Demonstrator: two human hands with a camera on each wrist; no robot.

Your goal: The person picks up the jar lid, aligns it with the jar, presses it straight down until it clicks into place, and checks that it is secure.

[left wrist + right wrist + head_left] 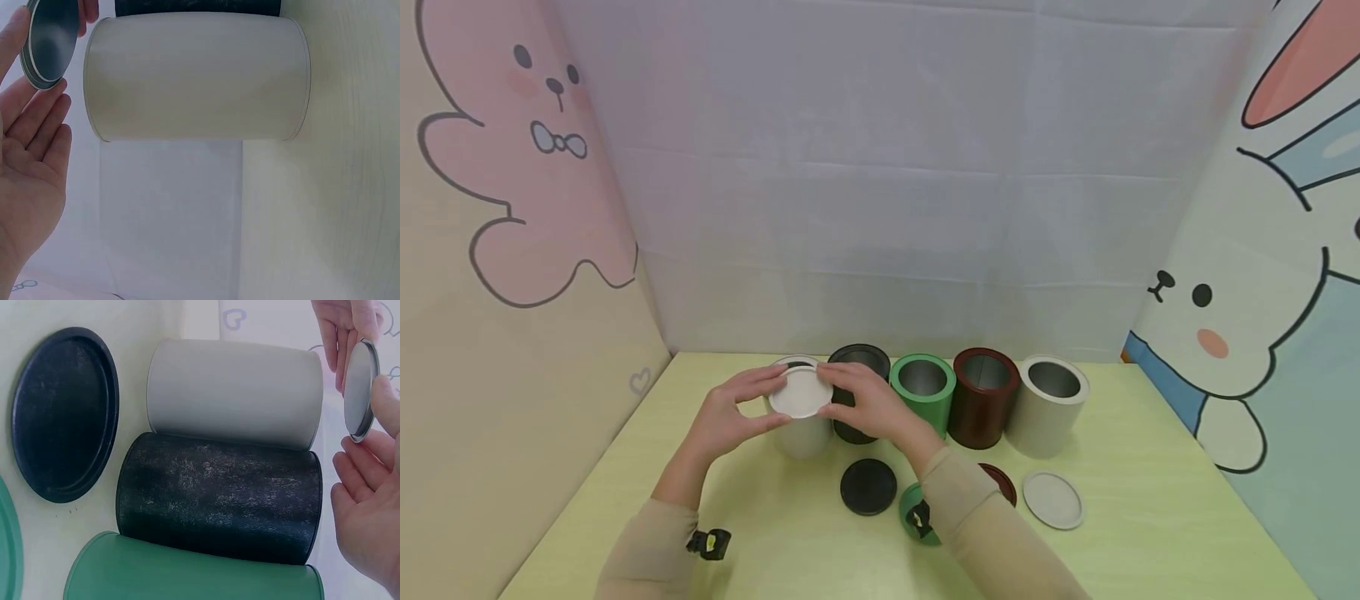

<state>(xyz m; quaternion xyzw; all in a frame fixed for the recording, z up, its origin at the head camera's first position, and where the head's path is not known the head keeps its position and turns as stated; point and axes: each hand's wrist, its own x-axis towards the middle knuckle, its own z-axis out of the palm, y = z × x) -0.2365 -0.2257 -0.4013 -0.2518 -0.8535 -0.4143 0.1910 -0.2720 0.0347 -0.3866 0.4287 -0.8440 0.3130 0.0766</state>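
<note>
Lid (801, 392), white and round, sits in our two hands just above the open mouth of the white can (802, 433) at the left end of the row; the wrist views show a gap between lid and can rim, so the two are apart. Left hand (730, 412) holds the lid's left edge, thumb toward us and fingers (39, 119) lying straight and close together along the rim. Right hand (867, 400) takes the right edge the same way, fingers lightly bent around the rim; its palm covers part of the black can (859, 360).

We note five open cans in one line across the far side of the table (1150, 517): white, black, green can (923, 389), dark red can (984, 396), grey can (1048, 404). In the right wrist view white and black touch along their sides, and green presses against black, so no room lies between them.

Nearer to us lie loose lids: black lid (868, 486), green lid (917, 515) partly under the right sleeve, dark red lid (1002, 482) mostly hidden, grey lid (1054, 499). Black lid lies just beside the white and black cans.

Open table lies left of the white can toward the pink wall, and right of the grey can toward the blue one.
</note>
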